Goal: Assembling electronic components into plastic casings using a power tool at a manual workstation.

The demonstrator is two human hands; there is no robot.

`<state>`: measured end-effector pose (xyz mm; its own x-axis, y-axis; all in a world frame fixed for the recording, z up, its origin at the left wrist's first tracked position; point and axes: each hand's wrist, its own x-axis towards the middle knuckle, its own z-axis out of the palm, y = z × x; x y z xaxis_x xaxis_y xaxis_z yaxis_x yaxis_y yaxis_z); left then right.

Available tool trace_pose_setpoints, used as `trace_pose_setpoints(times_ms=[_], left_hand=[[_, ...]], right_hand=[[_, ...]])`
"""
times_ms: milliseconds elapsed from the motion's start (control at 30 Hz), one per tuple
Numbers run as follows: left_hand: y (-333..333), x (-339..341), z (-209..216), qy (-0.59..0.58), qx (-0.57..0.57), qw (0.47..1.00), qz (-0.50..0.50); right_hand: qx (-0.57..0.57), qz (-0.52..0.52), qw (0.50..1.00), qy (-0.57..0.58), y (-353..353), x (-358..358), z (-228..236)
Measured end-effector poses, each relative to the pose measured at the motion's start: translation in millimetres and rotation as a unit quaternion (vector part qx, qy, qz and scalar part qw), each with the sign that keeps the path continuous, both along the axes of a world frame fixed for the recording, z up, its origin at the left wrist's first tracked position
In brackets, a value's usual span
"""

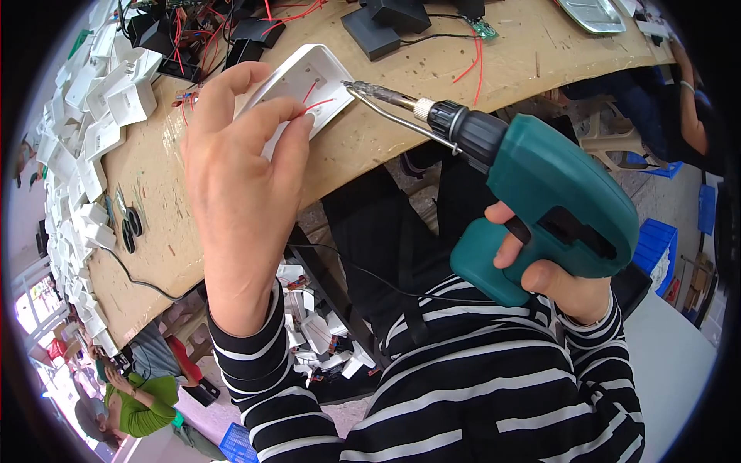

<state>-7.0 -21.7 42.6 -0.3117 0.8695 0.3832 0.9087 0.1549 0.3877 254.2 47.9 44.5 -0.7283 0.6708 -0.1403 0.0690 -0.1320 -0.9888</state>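
Observation:
My right hand [567,287] is wrapped round the handle of a green soldering gun [571,174], with fingers at its trigger. The gun's dark tip and the thin metal tube beside it point left, to the rim of an open white plastic housing [333,69]. Whether the tip touches the rim, I cannot tell. My left hand [239,166] is over the housing, thumb and forefinger pinching a thin red wire [320,103]. Another short red wire stands up inside the housing. The back of my hand hides part of the housing.
White housings [85,154] are heaped along the table's left side, near black-handled scissors [130,231]. Black boxes [378,27], red wires and a small green circuit board [484,29] lie at the back. A metal tray [593,14] is far right. Below stands a bin of white parts [312,328].

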Motion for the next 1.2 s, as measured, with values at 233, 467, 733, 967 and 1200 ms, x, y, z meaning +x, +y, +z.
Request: trace_pose_setpoints(times_ms=[233, 467, 733, 967, 1200], left_hand=[[-5.2, -6.1, -7.9, 0.093, 0.097, 0.988, -0.071], [-6.1, -6.5, -21.1, 0.073, 0.146, 0.983, -0.087], [-4.5, 14.7, -21.5, 0.019, 0.145, 0.988, 0.048], [5.2, 6.2, -16.0, -0.028, 0.122, 0.989, 0.077], [6.4, 1.4, -3.7, -0.062, 0.021, 0.997, 0.047]], right_hand=[[-0.039, -0.037, 0.999, -0.002, -5.5, 4.8, 5.0], [-0.054, -0.069, 0.996, 0.004, -7.4, 2.0, 5.1], [-0.061, -0.081, 0.995, 0.016, -4.8, -2.7, 6.2], [-0.056, -0.07, 0.996, 0.025, -0.5, -5.1, 3.7], [-0.062, -0.054, 0.997, 0.014, 6.0, -9.9, 5.6]])
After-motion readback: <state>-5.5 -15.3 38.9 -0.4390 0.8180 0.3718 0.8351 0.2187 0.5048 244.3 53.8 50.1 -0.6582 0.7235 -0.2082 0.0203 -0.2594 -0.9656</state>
